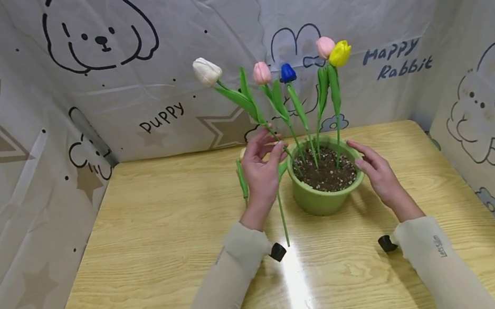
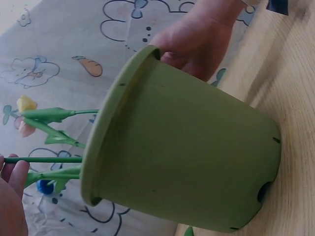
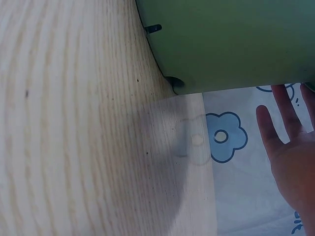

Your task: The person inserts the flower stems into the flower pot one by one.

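Observation:
My left hand (image 1: 260, 168) pinches the stem of an artificial white tulip (image 1: 207, 71), which leans left while its stem's lower end reaches into a green flower pot (image 1: 321, 199). The right hand (image 1: 382, 177) rests its extended fingers against the pot's right rim; in the right wrist view some fingers (image 3: 268, 130) are spread beside the pot wall. Dark soil (image 1: 328, 177) fills the pot. Standing in it are a pink tulip (image 1: 261, 73), a blue tulip (image 1: 287, 72), another pink tulip (image 1: 325, 48) and a yellow tulip (image 1: 340, 54).
Behind and below my left hand, more tulip pieces lie on the wooden table (image 1: 167, 230), with a green leaf (image 1: 242, 179) and a stem (image 1: 283, 218) showing. Cartoon-printed cloth (image 1: 213, 21) walls the table at the back and both sides.

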The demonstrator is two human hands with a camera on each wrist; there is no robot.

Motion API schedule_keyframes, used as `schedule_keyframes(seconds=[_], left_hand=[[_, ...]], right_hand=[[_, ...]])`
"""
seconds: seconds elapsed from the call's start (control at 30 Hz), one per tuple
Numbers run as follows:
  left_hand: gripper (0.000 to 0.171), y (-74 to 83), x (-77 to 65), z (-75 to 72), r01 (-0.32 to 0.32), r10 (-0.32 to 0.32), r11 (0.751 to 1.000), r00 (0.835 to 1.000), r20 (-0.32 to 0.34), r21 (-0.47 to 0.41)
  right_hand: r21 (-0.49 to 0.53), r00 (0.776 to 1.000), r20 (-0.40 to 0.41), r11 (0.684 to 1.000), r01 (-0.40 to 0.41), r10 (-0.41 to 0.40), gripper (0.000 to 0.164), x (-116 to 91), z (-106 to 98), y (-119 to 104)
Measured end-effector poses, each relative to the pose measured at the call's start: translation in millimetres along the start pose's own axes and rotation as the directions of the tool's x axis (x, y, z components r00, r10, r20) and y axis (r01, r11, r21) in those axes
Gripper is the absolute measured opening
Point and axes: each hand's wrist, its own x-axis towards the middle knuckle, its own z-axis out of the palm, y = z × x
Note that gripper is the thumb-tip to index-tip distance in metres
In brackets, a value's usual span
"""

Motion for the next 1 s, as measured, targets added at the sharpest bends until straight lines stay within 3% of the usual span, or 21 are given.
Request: schedule_keyframes(seconds=[0.37,0.67,1.0], left_hand=[[0.035,-11.4,1.7,9.0,-0.018,0.019,1.0,0.998,0.06,-0.009],[0.032,-16.2,-1.2,11.0,0.011,-0.016,0.999,0.994,0.107,0.046],[0.034,-22.7,-4.4,14.5,-0.018,0.003,0.997,0.984,0.176,0.079]], right_hand=[[-0.015,1.0,0.003,1.0,0.009,-0.009,0.047,0.3,-0.2,1.3],[-0.001,1.0,0.007,1.0,-0.003,0.003,0.048,0.2,0.7,1.0],[0.009,1.0,-0.002,1.0,0.002,-0.002,0.047,-0.4,0.9,0.2]])
